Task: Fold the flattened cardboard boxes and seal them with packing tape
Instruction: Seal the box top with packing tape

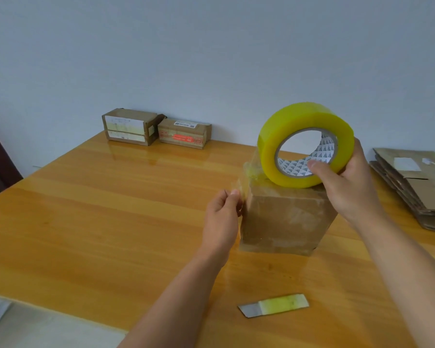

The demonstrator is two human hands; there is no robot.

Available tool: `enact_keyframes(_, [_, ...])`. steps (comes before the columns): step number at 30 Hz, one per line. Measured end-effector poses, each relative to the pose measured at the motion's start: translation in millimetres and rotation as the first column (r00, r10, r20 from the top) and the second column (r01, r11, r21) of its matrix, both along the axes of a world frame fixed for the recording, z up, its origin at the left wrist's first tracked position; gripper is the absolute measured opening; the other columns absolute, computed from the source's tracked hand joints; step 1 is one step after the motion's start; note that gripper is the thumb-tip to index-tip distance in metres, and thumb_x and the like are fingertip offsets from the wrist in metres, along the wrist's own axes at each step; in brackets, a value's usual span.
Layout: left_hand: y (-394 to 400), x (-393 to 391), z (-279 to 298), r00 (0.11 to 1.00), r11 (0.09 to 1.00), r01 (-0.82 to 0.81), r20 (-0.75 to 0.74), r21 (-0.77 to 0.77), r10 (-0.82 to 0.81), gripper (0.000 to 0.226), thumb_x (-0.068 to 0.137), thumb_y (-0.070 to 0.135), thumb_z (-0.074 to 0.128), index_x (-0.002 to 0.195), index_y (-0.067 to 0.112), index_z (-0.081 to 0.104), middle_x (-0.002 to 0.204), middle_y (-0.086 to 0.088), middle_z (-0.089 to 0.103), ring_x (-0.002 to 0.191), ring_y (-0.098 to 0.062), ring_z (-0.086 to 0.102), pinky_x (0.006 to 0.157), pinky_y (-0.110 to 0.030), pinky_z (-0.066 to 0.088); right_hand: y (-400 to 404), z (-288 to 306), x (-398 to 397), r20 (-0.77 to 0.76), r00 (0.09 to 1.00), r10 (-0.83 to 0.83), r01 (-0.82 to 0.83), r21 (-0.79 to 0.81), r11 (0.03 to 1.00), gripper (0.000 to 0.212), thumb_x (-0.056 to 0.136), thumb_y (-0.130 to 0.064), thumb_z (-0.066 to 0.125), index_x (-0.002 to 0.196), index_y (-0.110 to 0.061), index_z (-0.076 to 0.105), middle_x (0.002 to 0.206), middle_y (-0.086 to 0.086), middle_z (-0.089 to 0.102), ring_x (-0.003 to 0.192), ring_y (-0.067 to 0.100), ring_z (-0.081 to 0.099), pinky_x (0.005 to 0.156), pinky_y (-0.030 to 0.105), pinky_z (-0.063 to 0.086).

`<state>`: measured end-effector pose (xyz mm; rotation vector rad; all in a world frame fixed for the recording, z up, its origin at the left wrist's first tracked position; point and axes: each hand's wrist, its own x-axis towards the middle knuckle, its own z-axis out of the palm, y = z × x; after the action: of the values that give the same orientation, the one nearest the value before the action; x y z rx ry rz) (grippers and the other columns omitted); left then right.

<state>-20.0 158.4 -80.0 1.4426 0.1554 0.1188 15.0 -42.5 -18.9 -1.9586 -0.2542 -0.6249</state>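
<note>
Head view. The right hand (347, 182) grips a yellow tape roll (305, 144) held on edge atop a folded box (286, 222) on the wooden table (111, 209). The left hand (224, 212) pinches the clear tape strip (245, 182) beside the box's left face. Flattened boxes (412, 184) lie stacked at right; two sealed boxes (156, 130) stand by the wall.

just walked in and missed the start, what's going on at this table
A person is taping up a small cardboard box on the wooden table. The right hand holds the yellow tape roll over the box top, and the left hand pinches the clear tape strip pulled down its left side. Two sealed boxes sit by the wall, flattened boxes wait at right.
</note>
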Motion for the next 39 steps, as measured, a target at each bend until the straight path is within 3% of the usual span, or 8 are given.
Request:
enact_keyframes(6, [-6.6, -3.1, 1.5, 0.999, 0.994, 0.002, -0.035, 0.109, 0.001, 0.036, 0.105, 0.036, 0.041, 0.077, 0.014, 0.041, 0.073, 0.001, 0.04, 0.067, -0.014, 0.036, 0.065, -0.031, 0.031, 0.9, -0.2, -1.3, 0.006, 1.0, -0.011, 0.011, -0.003, 1.0, 0.044, 0.091, -0.012, 0.068, 0.127, -0.027, 0.046, 0.105, -0.015, 0.059, 0.089, -0.012, 0.058, 0.072, 0.004, 0.045])
enact_keyframes(16, [-11.8, 3.4, -6.5, 0.981, 0.994, 0.033, -0.185, -0.107, -0.053, 0.008, 0.104, 0.022, 0.04, 0.107, 0.026, 0.046, 0.091, 0.004, 0.048, 0.078, -0.015, 0.043, 0.068, -0.031, 0.035, 0.7, -1.2, -1.1, 0.001, 1.0, -0.012, 0.012, -0.006, 1.0, 0.044, 0.092, -0.012, 0.067, 0.125, -0.03, 0.045, 0.102, -0.017, 0.059, 0.086, -0.014, 0.058, 0.069, 0.003, 0.044])
enact_keyframes(21, [-13.0, -6.1, -14.9, 0.931, 0.967, -0.191, 0.343, 0.169, 0.124, 0.028, 0.107, 0.027, 0.038, 0.131, 0.036, 0.046, 0.134, 0.013, 0.047, 0.128, -0.002, 0.042, 0.104, -0.022, 0.036, 2.5, -0.2, -3.2, 0.0, 1.0, -0.012, 0.012, -0.009, 1.0, 0.043, 0.092, -0.01, 0.067, 0.125, -0.027, 0.045, 0.1, -0.016, 0.058, 0.082, -0.016, 0.057, 0.067, 0.001, 0.041])
enact_keyframes(24, [-22.5, -16.3, -18.4, 0.903, 0.955, -0.059, 0.424, 0.289, -0.072, 0.064, 0.1, 0.059, 0.035, 0.155, 0.028, 0.025, 0.157, 0.013, 0.035, 0.144, 0.002, 0.029, 0.116, -0.024, 0.03, 3.5, 0.1, -4.5, -0.003, 1.0, -0.02, 0.02, -0.002, 1.0, 0.043, 0.092, -0.01, 0.067, 0.125, -0.027, 0.045, 0.101, -0.016, 0.058, 0.082, -0.017, 0.056, 0.067, 0.001, 0.041])
enact_keyframes(27, [-25.4, -13.2, -22.6, 0.911, 0.923, -0.004, 0.383, 0.384, -0.156, 0.082, 0.092, 0.075, 0.034, 0.157, 0.036, 0.005, 0.148, -0.012, 0.047, 0.136, -0.024, 0.046, 0.104, -0.035, 0.047, 4.2, 0.4, -4.6, -0.017, 1.0, -0.024, 0.025, 0.022, 0.999, 0.044, 0.091, -0.013, 0.068, 0.128, -0.025, 0.047, 0.103, -0.016, 0.059, 0.084, -0.018, 0.057, 0.067, 0.001, 0.042])
enact_keyframes(30, [-17.8, -4.9, -17.6, 0.906, 0.89, -0.053, 0.396, 0.454, -0.148, 0.075, 0.098, 0.053, 0.041, 0.159, 0.021, 0.011, 0.117, -0.001, 0.066, 0.106, -0.007, 0.06, 0.074, -0.007, 0.042, 7.1, -0.1, -5.2, -0.041, 0.999, -0.018, 0.02, 0.048, 0.999, 0.052, 0.088, -0.022, 0.074, 0.132, -0.024, 0.047, 0.107, -0.018, 0.061, 0.09, -0.015, 0.058, 0.071, 0.006, 0.045])
enact_keyframes(34, [-5.5, 4.9, -7.0, 0.899, 0.902, 0.017, 0.388, 0.431, -0.203, 0.078, 0.096, 0.039, 0.056, 0.158, 0.017, 0.014, 0.113, 0.056, 0.044, 0.108, 0.034, 0.038, 0.085, 0.003, 0.032, 13.3, -1.5, -6.2, -0.057, 0.998, -0.018, 0.02, 0.05, 0.999, 0.063, 0.082, -0.029, 0.079, 0.135, -0.025, 0.044, 0.102, -0.024, 0.06, 0.092, -0.015, 0.059, 0.075, 0.011, 0.046])
enact_keyframes(39, [-5.9, 11.5, 4.0, 0.919, 0.904, -0.011, 0.36, 0.428, -0.16, 0.094, 0.08, 0.061, 0.061, 0.157, 0.024, 0.022, 0.138, 0.023, 0.048, 0.127, 0.009, 0.043, 0.09, -0.002, 0.037, 19.1, -2.6, -4.1, -0.079, 0.997, 0.019, -0.01, 0.111, 0.994, 0.072, 0.084, -0.031, 0.078, 0.143, -0.027, 0.037, 0.098, -0.028, 0.063, 0.092, -0.012, 0.062, 0.075, 0.012, 0.05])
